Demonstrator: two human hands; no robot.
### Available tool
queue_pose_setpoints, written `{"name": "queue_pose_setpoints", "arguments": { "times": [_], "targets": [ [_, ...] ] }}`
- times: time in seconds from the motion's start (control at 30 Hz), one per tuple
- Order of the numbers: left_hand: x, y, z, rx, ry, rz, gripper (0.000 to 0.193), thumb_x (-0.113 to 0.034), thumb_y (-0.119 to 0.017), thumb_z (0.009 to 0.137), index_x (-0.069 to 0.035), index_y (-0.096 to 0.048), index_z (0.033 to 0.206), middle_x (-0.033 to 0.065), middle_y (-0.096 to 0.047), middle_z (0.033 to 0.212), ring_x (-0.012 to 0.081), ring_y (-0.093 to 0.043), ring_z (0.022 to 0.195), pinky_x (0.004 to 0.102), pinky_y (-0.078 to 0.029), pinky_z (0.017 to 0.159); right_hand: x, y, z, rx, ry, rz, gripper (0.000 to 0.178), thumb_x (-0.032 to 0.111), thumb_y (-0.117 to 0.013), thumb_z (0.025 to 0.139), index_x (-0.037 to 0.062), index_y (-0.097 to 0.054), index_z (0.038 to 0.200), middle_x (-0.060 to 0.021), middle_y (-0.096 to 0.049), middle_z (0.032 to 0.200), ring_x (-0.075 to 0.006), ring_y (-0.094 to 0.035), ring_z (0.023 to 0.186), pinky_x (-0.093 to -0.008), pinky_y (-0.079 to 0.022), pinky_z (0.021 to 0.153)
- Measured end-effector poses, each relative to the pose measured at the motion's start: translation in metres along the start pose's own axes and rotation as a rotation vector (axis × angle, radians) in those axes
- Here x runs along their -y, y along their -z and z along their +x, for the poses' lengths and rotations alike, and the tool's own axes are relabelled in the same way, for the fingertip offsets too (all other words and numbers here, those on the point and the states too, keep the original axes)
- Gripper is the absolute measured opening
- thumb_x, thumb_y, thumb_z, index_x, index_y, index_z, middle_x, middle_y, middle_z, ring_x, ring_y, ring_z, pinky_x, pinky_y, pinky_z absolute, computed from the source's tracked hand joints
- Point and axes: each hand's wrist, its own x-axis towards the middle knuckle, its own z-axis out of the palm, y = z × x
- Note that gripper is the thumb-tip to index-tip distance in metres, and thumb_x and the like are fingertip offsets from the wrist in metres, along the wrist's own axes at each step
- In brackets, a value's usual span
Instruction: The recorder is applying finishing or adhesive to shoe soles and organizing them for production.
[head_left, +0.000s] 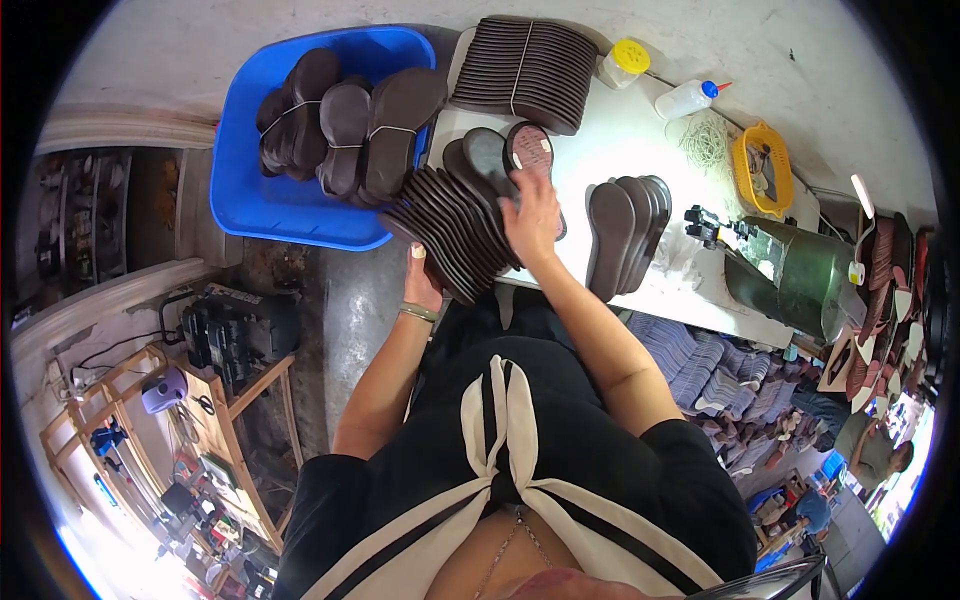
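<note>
A fanned row of dark brown shoe soles (455,235) leans at the table's near left edge. My left hand (422,280) is closed around the row's lower left end, its thumb showing and the other fingers hidden behind the soles. My right hand (533,215) grips a sole with a reddish patterned face (532,147), fingers over that face and thumb toward the row. Just left of it, a smoother grey-black sole (486,157) stands at the row's right end. Several loose dark soles (612,230) lie overlapped to the right of my right hand.
At left, a blue tub (290,228) holds tied sole bundles. A long tied stack (525,70) lies at the table's back, beside a yellow-lidded jar (625,63), a glue bottle (688,100), string (705,140) and a yellow basket (762,170). A green machine (790,275) stands right.
</note>
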Motion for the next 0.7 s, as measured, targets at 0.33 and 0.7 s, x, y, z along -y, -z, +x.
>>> {"name": "queue_pose_setpoints", "arguments": {
  "times": [0.33,0.7],
  "targets": [
    [0.009,-0.022,0.007,-0.167,-0.205,0.285,0.07,-0.015,-0.065,0.085,-0.013,-0.025,0.142,0.0037,-0.043,0.134,0.019,-0.042,0.122,0.0337,-0.035,0.103,-0.066,-0.002,0.023,0.171,-0.329,0.339,0.057,0.01,-0.056,0.075,0.0021,-0.041,0.13,-0.0203,-0.059,0.108,-0.0293,-0.06,0.094,-0.0369,-0.047,0.082],
    [0.006,-0.014,0.002,-0.163,-0.059,0.088,0.075,-0.023,-0.065,0.086,-0.021,-0.019,0.145,0.0034,-0.04,0.136,0.0209,-0.043,0.122,0.0395,-0.041,0.099,-0.053,0.005,0.032,0.424,-0.809,1.104,0.03,0.009,-0.052,0.085,-0.0013,-0.052,0.114,-0.0103,-0.062,0.099,-0.0197,-0.059,0.09,-0.033,-0.047,0.082]
  ]
}}
